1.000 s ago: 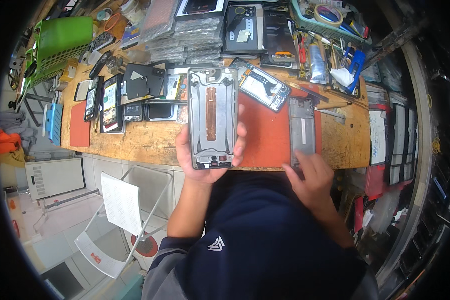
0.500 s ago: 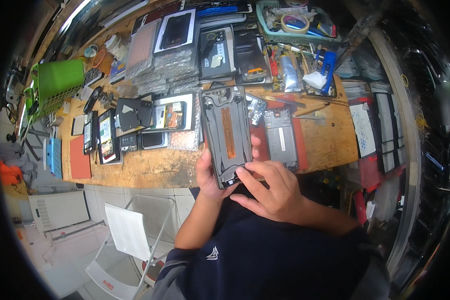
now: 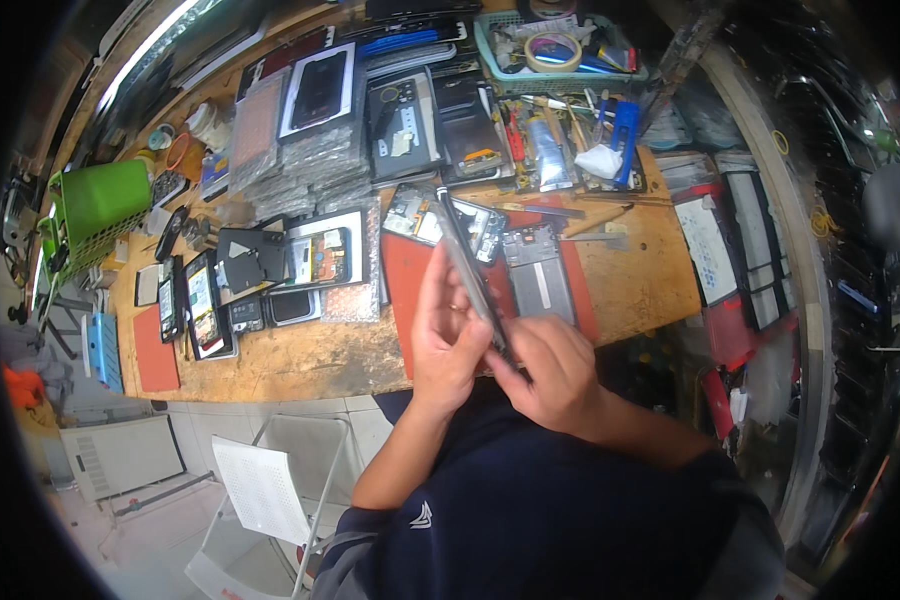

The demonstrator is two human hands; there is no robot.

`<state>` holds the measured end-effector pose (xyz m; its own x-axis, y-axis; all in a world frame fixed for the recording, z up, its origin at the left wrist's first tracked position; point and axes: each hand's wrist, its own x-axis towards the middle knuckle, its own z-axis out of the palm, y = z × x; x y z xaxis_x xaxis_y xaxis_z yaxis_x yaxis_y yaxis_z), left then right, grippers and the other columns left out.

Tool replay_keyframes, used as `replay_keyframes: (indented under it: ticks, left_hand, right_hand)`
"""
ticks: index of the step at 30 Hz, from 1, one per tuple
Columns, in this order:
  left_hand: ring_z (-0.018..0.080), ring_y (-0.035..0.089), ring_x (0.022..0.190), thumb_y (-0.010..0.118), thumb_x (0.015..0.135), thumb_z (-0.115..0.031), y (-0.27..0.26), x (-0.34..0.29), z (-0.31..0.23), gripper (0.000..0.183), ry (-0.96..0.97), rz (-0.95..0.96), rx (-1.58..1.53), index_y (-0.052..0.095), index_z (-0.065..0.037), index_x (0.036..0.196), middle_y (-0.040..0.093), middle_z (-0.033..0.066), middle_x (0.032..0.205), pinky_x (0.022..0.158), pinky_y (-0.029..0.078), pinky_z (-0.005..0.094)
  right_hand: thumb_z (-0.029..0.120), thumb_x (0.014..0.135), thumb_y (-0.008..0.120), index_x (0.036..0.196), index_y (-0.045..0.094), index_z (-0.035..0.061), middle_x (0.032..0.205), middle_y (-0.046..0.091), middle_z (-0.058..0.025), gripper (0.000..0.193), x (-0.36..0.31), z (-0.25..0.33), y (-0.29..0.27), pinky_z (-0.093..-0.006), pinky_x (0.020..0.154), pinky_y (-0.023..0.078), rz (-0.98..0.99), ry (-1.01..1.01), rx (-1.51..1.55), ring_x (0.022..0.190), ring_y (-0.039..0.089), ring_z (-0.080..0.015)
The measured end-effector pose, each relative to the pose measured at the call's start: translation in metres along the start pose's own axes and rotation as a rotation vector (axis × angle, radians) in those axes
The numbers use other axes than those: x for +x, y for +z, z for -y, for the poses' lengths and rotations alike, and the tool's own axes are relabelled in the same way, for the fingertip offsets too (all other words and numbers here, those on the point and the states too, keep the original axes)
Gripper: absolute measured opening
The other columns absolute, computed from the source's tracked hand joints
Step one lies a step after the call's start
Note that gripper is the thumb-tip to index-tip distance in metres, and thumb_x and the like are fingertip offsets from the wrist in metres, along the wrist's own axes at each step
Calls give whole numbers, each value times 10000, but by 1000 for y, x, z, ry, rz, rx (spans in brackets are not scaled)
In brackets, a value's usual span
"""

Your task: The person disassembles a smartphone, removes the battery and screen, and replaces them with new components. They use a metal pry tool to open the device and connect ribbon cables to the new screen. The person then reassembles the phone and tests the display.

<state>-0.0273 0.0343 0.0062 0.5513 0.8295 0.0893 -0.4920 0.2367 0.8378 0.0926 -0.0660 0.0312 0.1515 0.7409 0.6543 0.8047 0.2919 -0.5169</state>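
Observation:
Held up above the bench's front edge is a phone frame [image 3: 463, 250], turned nearly edge-on so that its faces hardly show. My left hand [image 3: 448, 345] is closed around its lower part, thumb on the near side. My right hand [image 3: 555, 368] grips the bottom end between thumb and fingers. Behind it, on a red mat [image 3: 406, 290], lies an opened phone body with exposed boards [image 3: 485, 232], partly covered by the held frame. To its right a grey phone housing [image 3: 538, 270] lies flat on the mat.
Several opened phones [image 3: 208, 300] lie left on the wooden bench [image 3: 630, 280]. Bubble-wrapped packs [image 3: 315, 165] are stacked behind. Tools, a tube [image 3: 550, 155] and a blue holder [image 3: 625, 140] stand back right, below a green basket [image 3: 490, 65]. A white folding chair [image 3: 260, 490] stands lower left.
The phone frame has turned from showing its broad inner face to edge-on, uncovering the boards behind it. My right fingers have moved from its face to its lower end. The whole view has shifted slightly.

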Motion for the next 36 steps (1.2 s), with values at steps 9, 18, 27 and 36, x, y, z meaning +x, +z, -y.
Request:
replay_keyframes:
  ticks: [9,18,27,36]
  left_hand:
    - [162,663,1125,740,1026,-70,6,5,-7,740,-66,-70,84,368,27,1658,642,84,1241,980,561,319]
    - [158,664,1141,720,1042,-68,0,1,-2,676,-124,-68,45,406,9,1636,666,94,1288,986,564,318]
    - [155,637,978,679,1052,-13,-26,11,-7,78,315,-163,590,700,23,1117,670,73,1064,891,511,285]
    - [200,668,910,670,1036,19,-22,6,-14,107,449,-85,825,756,1,1096,699,116,1042,812,533,305]
  right_hand:
    - [-47,849,786,1067,690,-54,816,637,-139,239,2,-4,-1,-389,577,502,-50,106,60,657,639,-296]
    - [-25,850,800,1082,691,-50,810,623,-137,257,-3,-3,-4,-397,584,504,-18,126,48,663,639,-302]
    - [73,884,868,1348,677,-11,1197,704,-169,509,16,-26,-18,-366,845,586,-75,268,298,970,716,-277]
    - [80,896,858,1297,711,-13,1100,704,-159,437,40,-23,-46,-359,809,561,-113,62,227,940,693,-271]
